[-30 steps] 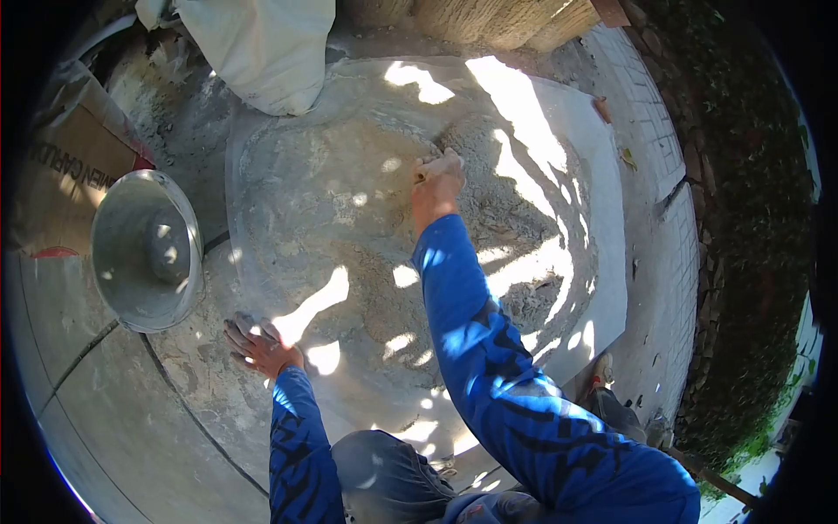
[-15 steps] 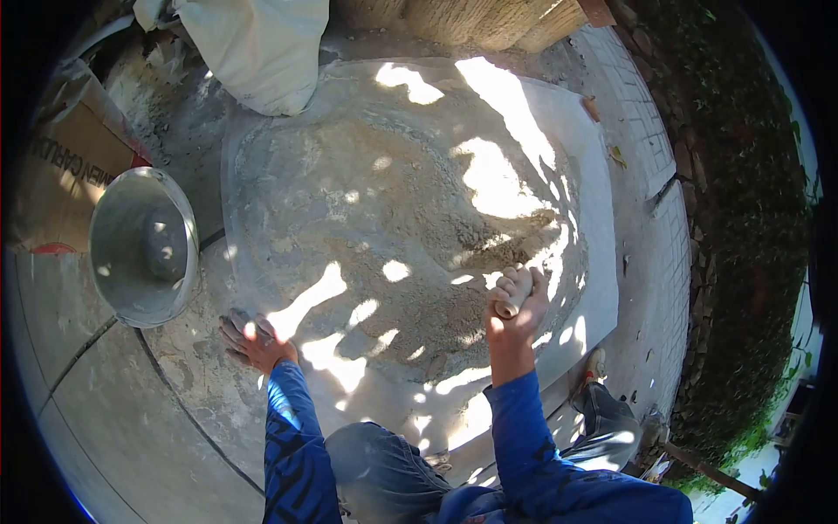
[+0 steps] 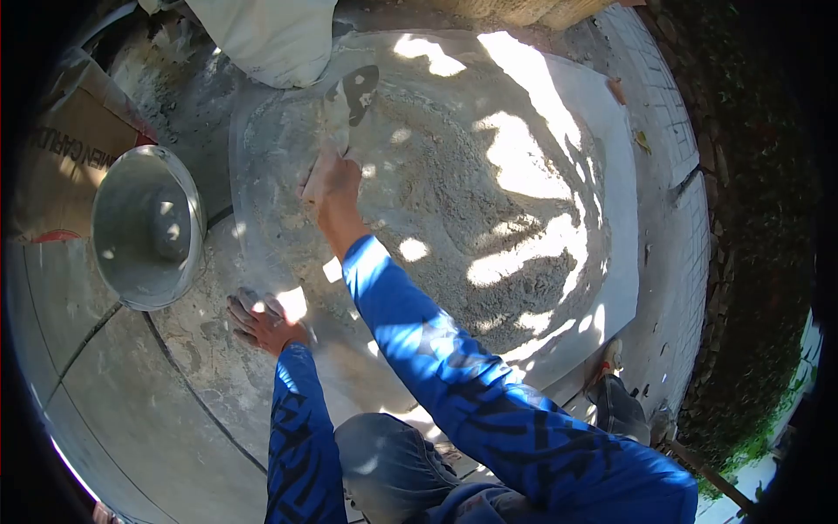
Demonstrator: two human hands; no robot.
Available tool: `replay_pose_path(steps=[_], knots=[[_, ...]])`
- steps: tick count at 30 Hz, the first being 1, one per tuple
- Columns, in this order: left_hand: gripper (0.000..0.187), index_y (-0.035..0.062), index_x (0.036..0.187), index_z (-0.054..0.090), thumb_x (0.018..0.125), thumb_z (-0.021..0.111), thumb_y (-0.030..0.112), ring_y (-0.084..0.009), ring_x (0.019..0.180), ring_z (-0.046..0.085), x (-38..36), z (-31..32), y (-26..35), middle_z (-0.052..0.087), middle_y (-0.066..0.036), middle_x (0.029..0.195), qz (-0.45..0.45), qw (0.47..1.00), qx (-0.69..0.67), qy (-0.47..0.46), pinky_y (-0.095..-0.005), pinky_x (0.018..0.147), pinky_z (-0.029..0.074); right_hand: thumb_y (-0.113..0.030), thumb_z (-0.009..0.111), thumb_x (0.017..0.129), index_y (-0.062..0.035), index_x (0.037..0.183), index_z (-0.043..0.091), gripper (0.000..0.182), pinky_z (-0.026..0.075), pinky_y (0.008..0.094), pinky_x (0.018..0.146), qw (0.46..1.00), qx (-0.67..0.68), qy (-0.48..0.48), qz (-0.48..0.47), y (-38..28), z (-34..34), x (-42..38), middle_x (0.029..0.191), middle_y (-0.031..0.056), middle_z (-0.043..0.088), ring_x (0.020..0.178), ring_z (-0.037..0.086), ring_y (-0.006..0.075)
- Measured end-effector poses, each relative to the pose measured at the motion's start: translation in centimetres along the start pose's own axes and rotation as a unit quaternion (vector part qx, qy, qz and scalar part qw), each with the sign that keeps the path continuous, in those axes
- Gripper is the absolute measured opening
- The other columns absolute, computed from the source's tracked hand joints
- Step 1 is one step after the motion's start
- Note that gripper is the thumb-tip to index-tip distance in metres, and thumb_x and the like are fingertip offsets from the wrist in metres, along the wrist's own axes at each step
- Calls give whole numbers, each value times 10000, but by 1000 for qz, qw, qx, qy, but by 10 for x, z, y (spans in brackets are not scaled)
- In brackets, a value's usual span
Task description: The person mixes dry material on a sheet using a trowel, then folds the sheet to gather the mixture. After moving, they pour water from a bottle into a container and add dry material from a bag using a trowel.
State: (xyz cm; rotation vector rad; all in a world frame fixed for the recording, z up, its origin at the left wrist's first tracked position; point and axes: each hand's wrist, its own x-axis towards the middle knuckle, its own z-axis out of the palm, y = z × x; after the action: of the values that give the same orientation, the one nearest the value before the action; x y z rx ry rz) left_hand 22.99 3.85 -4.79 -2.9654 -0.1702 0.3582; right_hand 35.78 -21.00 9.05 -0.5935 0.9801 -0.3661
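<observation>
My right hand is closed around the handle of a trowel. The trowel's blade, smeared with grey mix, points away from me over the upper left of a spread of wet grey mortar. My left hand rests on the concrete floor by the sheet's lower left edge, its fingers extended and coated in grey. The mortar lies on a pale sheet, with ridges and a rougher heap toward its right side.
A grey bucket stands at left beside a printed paper bag. A whitish sack lies at the top left edge of the sheet. A hedge borders the right side. Bright sun patches fall across the mortar.
My right hand has swung from the right side of the mortar to its upper left with the trowel, whose blade now shows. My left hand stays on the floor. The view has shifted slightly.
</observation>
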Motion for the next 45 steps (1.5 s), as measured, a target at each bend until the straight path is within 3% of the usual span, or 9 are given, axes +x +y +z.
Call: replay_pose_path(steps=[4, 10, 14, 21, 26, 28, 29, 35, 45], knots=[[825, 79, 1471, 203, 831, 564, 455, -321, 1410, 185, 2, 6, 0, 221, -140, 1510, -31, 999, -32, 18, -520, 1156, 124, -326, 553, 911, 0, 1054, 454, 369, 463, 472, 533, 989, 56, 130, -29, -2, -31, 19, 753, 99, 494, 614, 521, 226], [763, 66, 1452, 246, 860, 546, 444, -303, 1428, 134, -2, -41, 20, 183, -114, 1525, -106, 983, -54, -140, -533, 1164, 101, -259, 489, 949, -89, 939, 495, 170, 424, 311, 476, 964, 86, 235, -84, -28, -118, -16, 706, 34, 465, 517, 453, 159], [725, 86, 1444, 283, 875, 522, 467, -312, 1420, 168, -7, -57, 25, 218, -131, 1507, -45, 997, 28, -51, -531, 1165, 99, -278, 489, 960, -120, 915, 479, 165, 380, 282, 439, 970, 8, 173, -170, -57, -183, -50, 692, 8, 458, 492, 425, 120], [656, 81, 1416, 343, 874, 543, 392, -327, 1398, 227, -3, -36, 17, 293, -160, 1479, -66, 993, -76, -55, -546, 1157, 128, -316, 447, 983, -58, 1001, 472, 260, 409, 211, 366, 988, 129, 69, -51, -129, -236, -158, 716, 32, 478, 490, 471, 101], [695, 148, 1464, 255, 908, 445, 519, -281, 1440, 106, 5, 7, 3, 133, -109, 1548, -34, 999, 25, 20, -515, 1170, 76, -312, 417, 984, -86, 972, 470, 232, 412, 240, 382, 988, 127, 44, -81, -118, -235, -201, 713, 38, 493, 481, 466, 105], [689, 157, 1480, 210, 930, 391, 530, -265, 1446, 79, 2, -23, 16, 91, -92, 1559, -102, 991, -24, -83, -519, 1167, 102, -306, 419, 974, -92, 975, 473, 221, 429, 257, 395, 989, 119, 54, -71, -93, -215, -204, 719, 38, 487, 484, 470, 114], [674, 133, 1475, 218, 948, 316, 541, -251, 1447, 80, 4, 0, 8, 85, -86, 1562, -64, 998, 15, 12, -529, 1161, 129, -310, 429, 968, -91, 966, 476, 224, 433, 262, 400, 994, 95, 45, -27, -83, -196, -202, 719, 41, 494, 486, 477, 122], [707, 113, 1490, 165, 937, 337, 518, -281, 1449, 59, -2, -38, 17, 87, -129, 1560, -47, 996, -72, 4, -511, 1166, 25, -241, 475, 935, -24, 950, 488, 217, 452, 302, 387, 988, -131, -81, -21, 34, -97, -91, 653, 50, 480, 468, 500, 146], [775, 119, 1483, 159, 887, 527, 452, -308, 1426, 146, 9, 25, -1, 153, -129, 1536, -59, 998, -32, 7, -516, 1149, 186, -271, 501, 947, -66, 953, 465, 209, 407, 279, 376, 991, 0, 122, -58, 11, -142, -69, 708, 42, 492, 470, 471, 144]])
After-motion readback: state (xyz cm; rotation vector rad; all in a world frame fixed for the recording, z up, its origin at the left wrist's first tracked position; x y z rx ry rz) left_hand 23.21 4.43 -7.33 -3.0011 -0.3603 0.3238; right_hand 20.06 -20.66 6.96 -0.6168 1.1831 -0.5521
